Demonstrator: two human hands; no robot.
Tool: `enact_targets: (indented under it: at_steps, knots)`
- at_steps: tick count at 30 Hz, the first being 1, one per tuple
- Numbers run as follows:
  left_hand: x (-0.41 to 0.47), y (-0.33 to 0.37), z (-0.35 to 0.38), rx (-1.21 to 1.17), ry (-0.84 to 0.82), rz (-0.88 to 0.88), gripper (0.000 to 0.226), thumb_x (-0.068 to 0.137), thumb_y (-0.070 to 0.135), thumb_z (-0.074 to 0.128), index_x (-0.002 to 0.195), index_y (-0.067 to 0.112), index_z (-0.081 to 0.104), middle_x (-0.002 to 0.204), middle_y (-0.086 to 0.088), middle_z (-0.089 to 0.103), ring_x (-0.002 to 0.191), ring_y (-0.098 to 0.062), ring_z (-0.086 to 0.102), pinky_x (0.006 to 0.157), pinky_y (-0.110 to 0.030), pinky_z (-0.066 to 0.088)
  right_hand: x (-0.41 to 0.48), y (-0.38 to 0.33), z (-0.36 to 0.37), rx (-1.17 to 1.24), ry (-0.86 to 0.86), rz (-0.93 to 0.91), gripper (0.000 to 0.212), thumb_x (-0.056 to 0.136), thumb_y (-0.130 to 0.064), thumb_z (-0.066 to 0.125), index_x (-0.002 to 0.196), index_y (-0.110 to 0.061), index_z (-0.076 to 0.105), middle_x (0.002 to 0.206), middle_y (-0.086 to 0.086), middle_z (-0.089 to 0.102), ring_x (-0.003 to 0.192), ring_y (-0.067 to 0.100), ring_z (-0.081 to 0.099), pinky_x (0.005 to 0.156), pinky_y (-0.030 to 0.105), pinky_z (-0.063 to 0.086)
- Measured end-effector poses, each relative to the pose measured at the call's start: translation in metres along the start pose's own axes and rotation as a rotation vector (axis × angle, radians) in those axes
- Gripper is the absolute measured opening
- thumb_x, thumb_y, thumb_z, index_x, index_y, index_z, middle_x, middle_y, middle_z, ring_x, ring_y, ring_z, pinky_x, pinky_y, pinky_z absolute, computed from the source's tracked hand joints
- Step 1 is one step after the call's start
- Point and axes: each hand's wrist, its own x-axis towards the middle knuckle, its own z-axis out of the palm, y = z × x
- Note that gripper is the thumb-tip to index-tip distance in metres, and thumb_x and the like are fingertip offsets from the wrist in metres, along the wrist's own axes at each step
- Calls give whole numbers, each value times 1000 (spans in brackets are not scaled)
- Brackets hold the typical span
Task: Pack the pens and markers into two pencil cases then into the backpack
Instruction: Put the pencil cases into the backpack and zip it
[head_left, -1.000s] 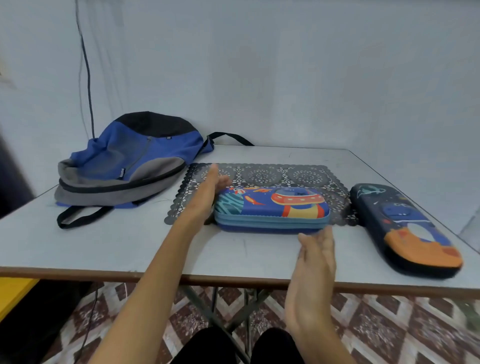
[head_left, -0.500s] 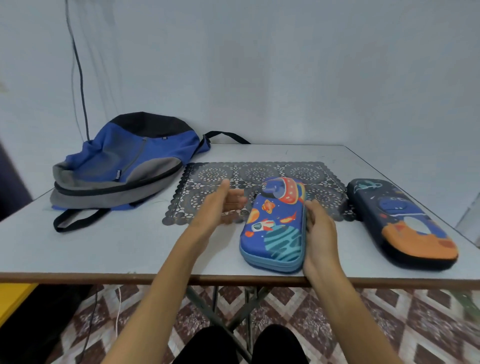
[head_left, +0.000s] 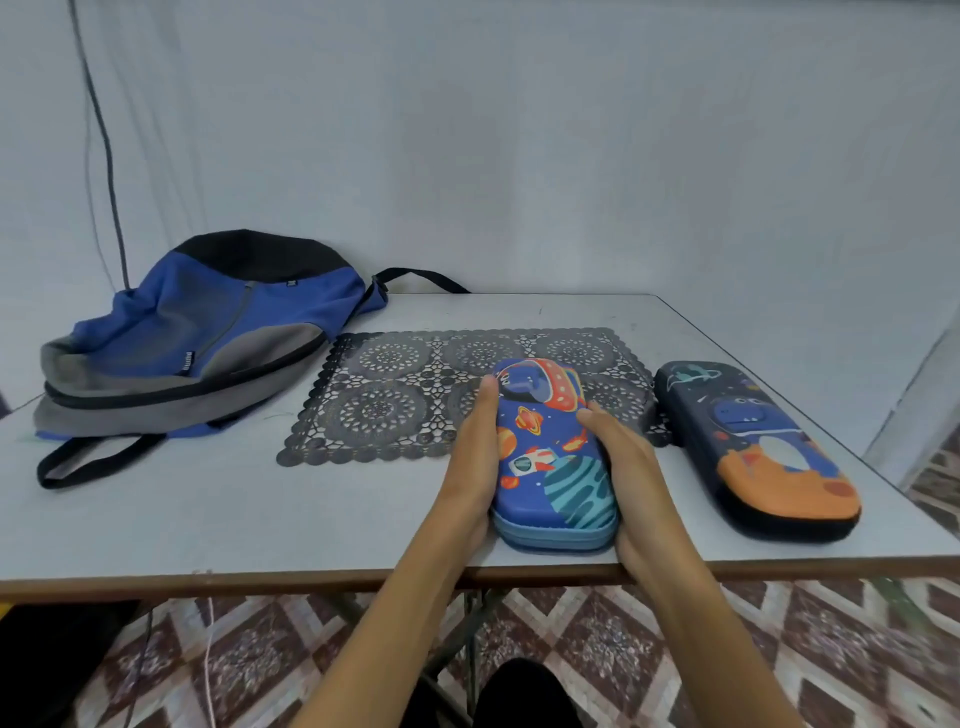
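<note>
1. Since half a second ago, the left hand (head_left: 470, 467) has come in from the side, where it hung apart with loosely curled fingers. It now lies against the left long side of the blue space pencil case (head_left: 550, 457). The right hand (head_left: 631, 483) stays on the opposite long side.
2. The left fingers (head_left: 488, 410) are straight and pressed together, flat along the edge of the case, and their tips point away from the person.
3. The right fingers (head_left: 605, 431) also lie close together along the right side of the case. I cannot tell whether the thumb reaches over the lid.
4. The blue space pencil case is closed and lies lengthwise between the two rows of fingers. Its far end goes a little past the fingertips onto the lace mat (head_left: 405, 395), and its near end is close to the front edge of the table (head_left: 234, 525).
5. The lace mat spreads beyond the fingertips and out to the left of the left fingers.
6. On the outer side of the right fingers, near but not touching them, the dark pencil case (head_left: 753, 447) with an orange end lies closed and flat on the table.
7. Well to the left of the left fingers, the blue and grey backpack (head_left: 197, 338) lies on the table, and one black strap rests in front of it.
</note>
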Motion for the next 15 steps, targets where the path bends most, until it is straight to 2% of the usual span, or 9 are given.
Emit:
enact_targets:
  at_steps: [2,5,8,9,12,15]
  knots:
    - [2,-5,13,-25,12,-8,56,100,55,36,122,13,66,110,-12,74,103,-31,70,96,-47,54,3,-7,-11,-39,0,-2,24,95,-24,54,106,-11,71,97,11,75,84,26,73,68,31,59]
    - [6,-14,34,-37,16,16,51,101,53,37,121,15,65,110,-10,74,100,-27,71,87,-40,59,6,-18,-27,-61,5,27,29,94,-31,56,107,-11,72,100,13,74,91,31,72,82,40,58]
    - [11,-20,51,-52,31,36,48,101,52,39,124,16,62,115,-10,72,99,-23,71,79,-33,60,9,-26,-41,-100,24,25,29,93,-33,57,104,-12,73,99,13,74,90,31,72,82,40,56]
    - [12,-21,56,-46,52,41,53,99,57,41,127,16,59,120,-10,70,102,-22,70,81,-33,60,10,-28,-45,-114,27,25,28,92,-34,58,104,-13,73,98,12,75,89,30,72,82,40,56]
    - [23,-32,64,-28,97,34,97,70,86,52,144,24,46,143,-5,54,122,-24,60,100,-44,52,11,-32,-53,-146,16,10,24,92,-33,58,102,-16,72,97,8,75,87,25,73,79,37,56]
    - [38,-50,68,-19,91,35,112,56,96,52,147,32,41,150,1,46,132,-22,51,107,-47,45,9,-36,-60,-147,10,3,21,93,-32,58,96,-19,74,97,7,75,87,24,73,80,37,55]
